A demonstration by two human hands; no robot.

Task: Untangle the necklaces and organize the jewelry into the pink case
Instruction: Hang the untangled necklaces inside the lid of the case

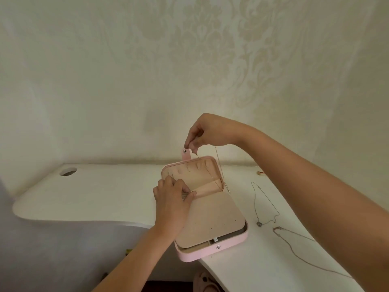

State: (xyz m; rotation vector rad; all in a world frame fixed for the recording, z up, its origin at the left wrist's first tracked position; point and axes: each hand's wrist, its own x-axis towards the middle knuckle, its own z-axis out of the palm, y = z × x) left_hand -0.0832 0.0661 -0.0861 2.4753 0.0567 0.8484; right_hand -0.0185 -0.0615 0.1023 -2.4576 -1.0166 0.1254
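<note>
**Inspector:** State the position of the pink case (210, 253).

**Technician:** It lies open on the white table (84, 192), at the table's near edge, centre of the scene. The lid (196, 178) stands upright on the far side, and its snap strap (186, 154) points up. A beige panel (214, 220) with small holes covers the base.

**Inspector:** State the condition of the right hand (207, 131).

**Technician:** It is raised above the lid's far edge. Thumb and forefinger are pressed together on a thin chain (218, 163). One strand drops into the lid. The other hangs down outside the lid's right edge.

**Inspector:** And the left hand (171, 193)?

**Technician:** It is inside the lid, at the left end of the pocket (207, 189). The fingers are curled and the thumb closes against them on the pocket's upper edge. Something pale shows under the fingertips. What it is cannot be told.

**Inspector:** List the remaining jewelry.

**Technician:** A pendant necklace (265, 204) lies loose on the table, right of the case and apart from it. A longer chain (294, 239) lies nearer, running to the right under the right forearm.

**Inspector:** Other items?

**Technician:** A round hole (68, 171) is in the table's far left corner. A small wooden object (260, 173) is at the far right. Patterned wallpaper (200, 49) is behind the table.
</note>
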